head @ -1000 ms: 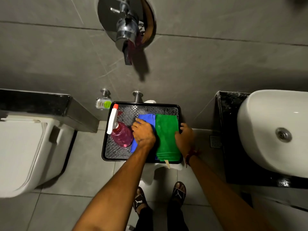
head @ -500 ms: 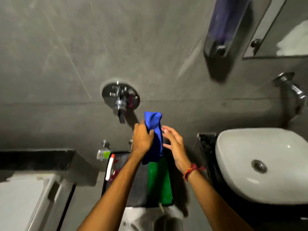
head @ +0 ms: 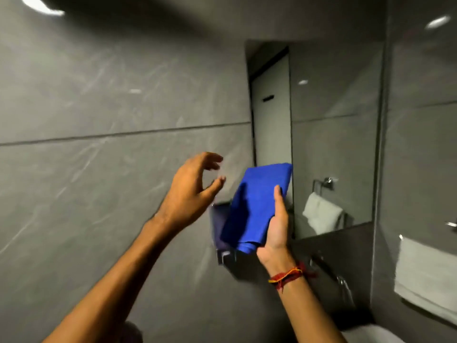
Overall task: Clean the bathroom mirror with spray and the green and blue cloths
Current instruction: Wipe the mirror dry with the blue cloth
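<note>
Blue cloth (head: 256,206), folded, lies in the upturned right hand (head: 277,224), thumb pressing it down, in front of the mirror's (head: 331,134) lower left corner. Left hand (head: 190,194) hangs just beside it, fingers spread and curled, holding nothing.

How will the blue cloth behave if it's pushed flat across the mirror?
Blue cloth looks soft and floppy: its folded lower end droops below the right hand. Probably light, since thumb and palm alone hold it. Folded layers may shift or bunch against the mirror.
</note>
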